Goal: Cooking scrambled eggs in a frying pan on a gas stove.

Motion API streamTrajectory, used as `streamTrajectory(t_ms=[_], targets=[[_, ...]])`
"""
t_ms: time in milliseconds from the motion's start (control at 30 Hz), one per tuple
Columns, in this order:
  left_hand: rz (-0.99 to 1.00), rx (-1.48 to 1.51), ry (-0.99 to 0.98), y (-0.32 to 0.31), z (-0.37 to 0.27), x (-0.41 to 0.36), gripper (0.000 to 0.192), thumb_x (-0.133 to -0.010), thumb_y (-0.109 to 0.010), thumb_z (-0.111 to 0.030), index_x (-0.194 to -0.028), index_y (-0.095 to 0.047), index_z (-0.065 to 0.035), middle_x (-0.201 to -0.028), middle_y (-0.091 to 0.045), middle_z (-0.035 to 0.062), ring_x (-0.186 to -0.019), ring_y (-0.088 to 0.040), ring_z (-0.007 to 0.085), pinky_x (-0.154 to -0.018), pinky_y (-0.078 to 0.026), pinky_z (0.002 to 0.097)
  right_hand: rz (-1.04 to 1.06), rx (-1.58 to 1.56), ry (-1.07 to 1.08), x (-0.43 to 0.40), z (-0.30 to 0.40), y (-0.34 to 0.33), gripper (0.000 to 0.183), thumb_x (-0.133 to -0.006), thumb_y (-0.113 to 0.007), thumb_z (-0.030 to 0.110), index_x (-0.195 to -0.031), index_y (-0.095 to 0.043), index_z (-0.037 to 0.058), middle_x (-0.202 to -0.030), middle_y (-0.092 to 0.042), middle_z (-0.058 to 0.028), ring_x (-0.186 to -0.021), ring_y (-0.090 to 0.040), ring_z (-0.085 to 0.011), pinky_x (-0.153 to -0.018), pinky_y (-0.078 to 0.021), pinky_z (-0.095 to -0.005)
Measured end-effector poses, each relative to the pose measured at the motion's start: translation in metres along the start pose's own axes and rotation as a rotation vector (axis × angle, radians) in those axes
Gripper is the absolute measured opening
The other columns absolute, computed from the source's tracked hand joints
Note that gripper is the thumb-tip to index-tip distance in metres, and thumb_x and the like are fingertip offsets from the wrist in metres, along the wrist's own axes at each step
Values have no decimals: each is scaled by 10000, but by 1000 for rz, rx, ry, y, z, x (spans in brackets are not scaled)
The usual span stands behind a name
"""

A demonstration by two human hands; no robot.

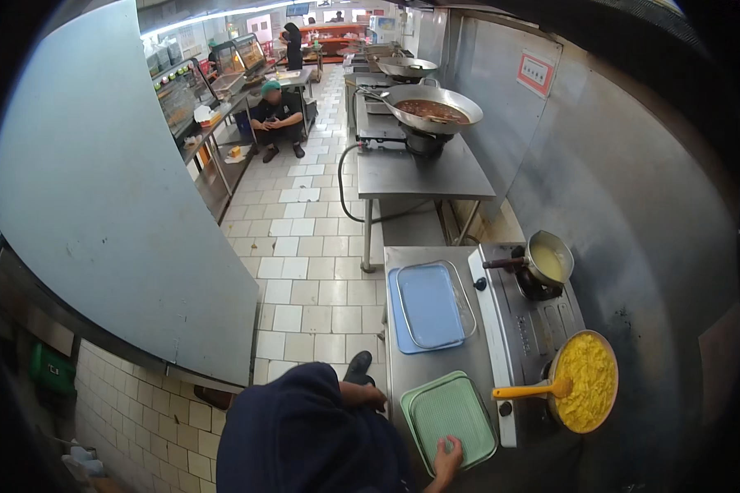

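My right hand is over the near part of a green ribbed tray, its fingers loosely bent and apart; whether they touch the tray is unclear. My left hand hangs beside the steel table's edge, its fingers hard to make out. Beyond the green tray lies a blue tray with a clear rectangular lid or tray on it. On the gas stove at the right stand a round pan of yellow food, with an orange-handled utensil in it, and a saucepan of pale yellow liquid.
A large wok of reddish-brown food stands on a burner on the farther steel table. A hose loops beside it. A person in a green cap sits low by the left counter. A large grey panel borders the tiled aisle.
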State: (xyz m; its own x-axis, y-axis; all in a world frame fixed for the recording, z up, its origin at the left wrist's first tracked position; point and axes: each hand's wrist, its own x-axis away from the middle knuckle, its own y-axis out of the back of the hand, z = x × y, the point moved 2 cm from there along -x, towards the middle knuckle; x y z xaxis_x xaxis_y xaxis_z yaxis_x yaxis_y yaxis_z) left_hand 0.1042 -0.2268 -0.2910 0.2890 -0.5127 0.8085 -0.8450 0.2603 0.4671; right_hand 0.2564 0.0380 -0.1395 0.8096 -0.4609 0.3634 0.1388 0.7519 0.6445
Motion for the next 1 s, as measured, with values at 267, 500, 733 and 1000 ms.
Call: streamTrajectory(t_ms=[267,500,733,1000], targets=[[-266,600,273,-40,107,-57,895,-892,-547,-685,-1482,-389,-31,-1485,-438,258,-1392,-408,407,-1114,-382,508,64,-35,98,-3,8,3,386,-879,-717,270,-1183,-644,43,-1227,-627,-217,-1199,-550,-406,-1043,-407,-488],[-395,937,337,-157,177,-58,917,-902,-498,-708,-1421,-448,46,-1425,-477,314,-1362,-442,417,-1092,-403,489,77,-85,120,-1,-11,3,425,-881,-720,310,-1205,-637,48,-1243,-623,-228,-1197,-554,-409,-1029,-418,-479],[-246,888,326,-173,150,-85,898,-906,-499,-696,-1404,-464,51,-1412,-487,318,-1351,-454,419,-1087,-409,486,114,-241,103,22,-9,17,473,-923,-698,270,-1273,-584,-27,-1280,-615,-229,-1244,-557,-361,-1051,-428,-430],[454,513,125,-160,229,-51,877,-911,-500,-681,-1384,-483,57,-1396,-498,322,-1338,-467,421,-1083,-415,483,4,-25,175,6,-24,19,299,-977,-544,94,-1267,-583,35,-1269,-623,-200,-1226,-561,-378,-1040,-430,-411]])
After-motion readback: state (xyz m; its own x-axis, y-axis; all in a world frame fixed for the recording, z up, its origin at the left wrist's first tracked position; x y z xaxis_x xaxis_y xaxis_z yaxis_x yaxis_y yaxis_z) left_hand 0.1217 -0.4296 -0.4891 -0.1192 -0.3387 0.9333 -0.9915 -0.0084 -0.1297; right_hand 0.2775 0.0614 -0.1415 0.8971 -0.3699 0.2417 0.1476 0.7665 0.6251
